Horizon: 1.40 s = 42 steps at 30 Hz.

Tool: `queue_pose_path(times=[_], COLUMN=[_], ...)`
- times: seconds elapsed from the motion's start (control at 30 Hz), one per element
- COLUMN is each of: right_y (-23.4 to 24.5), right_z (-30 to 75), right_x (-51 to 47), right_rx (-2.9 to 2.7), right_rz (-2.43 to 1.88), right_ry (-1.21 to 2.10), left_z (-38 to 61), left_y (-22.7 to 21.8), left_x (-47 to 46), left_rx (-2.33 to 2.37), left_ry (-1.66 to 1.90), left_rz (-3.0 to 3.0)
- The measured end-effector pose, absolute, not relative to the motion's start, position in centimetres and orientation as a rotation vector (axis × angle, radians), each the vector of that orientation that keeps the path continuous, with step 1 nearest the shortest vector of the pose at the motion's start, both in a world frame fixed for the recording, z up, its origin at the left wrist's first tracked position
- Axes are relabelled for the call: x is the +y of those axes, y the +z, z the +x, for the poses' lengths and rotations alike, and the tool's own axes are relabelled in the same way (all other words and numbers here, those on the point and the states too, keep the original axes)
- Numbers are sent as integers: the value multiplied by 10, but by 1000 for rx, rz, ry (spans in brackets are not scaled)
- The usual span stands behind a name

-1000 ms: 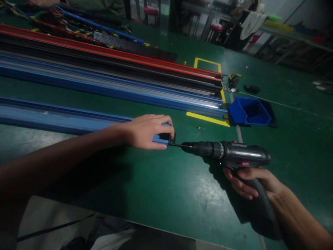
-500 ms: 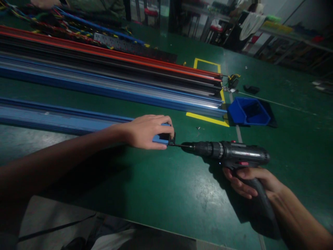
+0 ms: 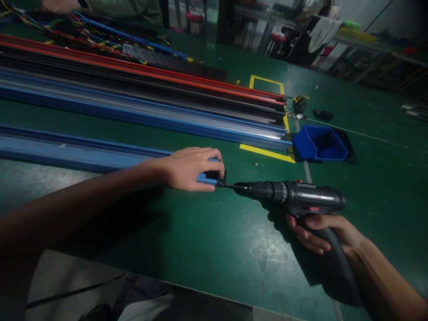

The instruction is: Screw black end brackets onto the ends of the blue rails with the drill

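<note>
Since a second ago: co-worker's hand [image 3: 62, 5], far edge, further into view; drill [image 3: 312, 196] barely shifted. One drill, black, red-buttoned, lying level over green table [image 3: 214, 240], bit tip at dark end piece [image 3: 221, 178] of one near blue rail [image 3: 100, 151]. Right hand [image 3: 343, 228]: fingers wrapped round drill grip. Left hand [image 3: 189, 169]: fingers gripping rail end. Beyond: one blue bin [image 3: 305, 145], one orange rail [image 3: 133, 61].

Left forearm [image 3: 83, 203] extended, left hand [image 3: 187, 168] turned palm-down, fingers [image 3: 213, 166] bent; right forearm [image 3: 388, 272] angled inward, right hand [image 3: 321, 232] held curled
</note>
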State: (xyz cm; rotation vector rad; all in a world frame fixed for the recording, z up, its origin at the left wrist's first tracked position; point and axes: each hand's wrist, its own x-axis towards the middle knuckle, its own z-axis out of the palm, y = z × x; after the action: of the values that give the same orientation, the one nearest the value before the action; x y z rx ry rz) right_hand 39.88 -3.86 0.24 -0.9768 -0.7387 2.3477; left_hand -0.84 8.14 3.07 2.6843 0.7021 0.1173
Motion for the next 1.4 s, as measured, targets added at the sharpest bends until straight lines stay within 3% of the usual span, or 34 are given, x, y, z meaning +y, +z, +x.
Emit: queue_pose_path(times=[1.4], right_y=[2], right_z=[396], right_x=[-40], right_rx=[-758], right_rz=[-997], right_ry=[2332], left_z=[-8], left_y=[29], left_x=[82], left_rx=[705], left_ry=[109], left_rz=[2685])
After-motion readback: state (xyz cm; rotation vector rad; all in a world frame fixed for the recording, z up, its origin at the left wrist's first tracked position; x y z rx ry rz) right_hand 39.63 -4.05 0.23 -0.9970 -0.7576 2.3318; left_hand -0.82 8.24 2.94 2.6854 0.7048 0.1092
